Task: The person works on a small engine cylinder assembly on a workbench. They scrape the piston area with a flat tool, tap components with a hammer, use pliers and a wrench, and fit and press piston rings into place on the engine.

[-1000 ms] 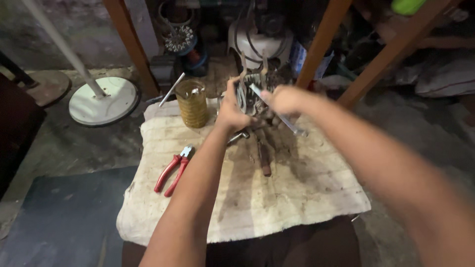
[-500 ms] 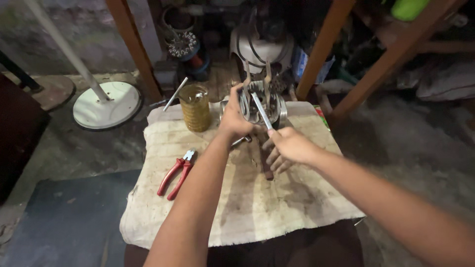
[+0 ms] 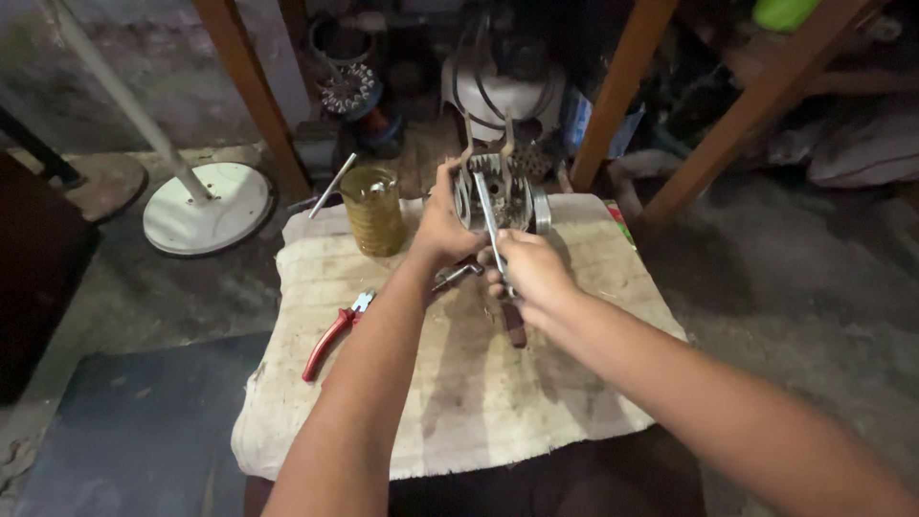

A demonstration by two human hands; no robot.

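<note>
A dim workshop floor, with a stained cloth [image 3: 459, 383] spread over a low stand as the work surface. At its far edge stands a metal motor part [image 3: 503, 191]; the left hand [image 3: 442, 230] is closed around its left side, it seems to keep it steady. The right hand [image 3: 528, 273] is clamped on a thin metal tool [image 3: 488, 215] whose tip reaches up into the part. Red-handled pliers [image 3: 335, 330] lie to the left on the cloth, within reach, and a yellowish jar [image 3: 371, 211] stands far left.
</note>
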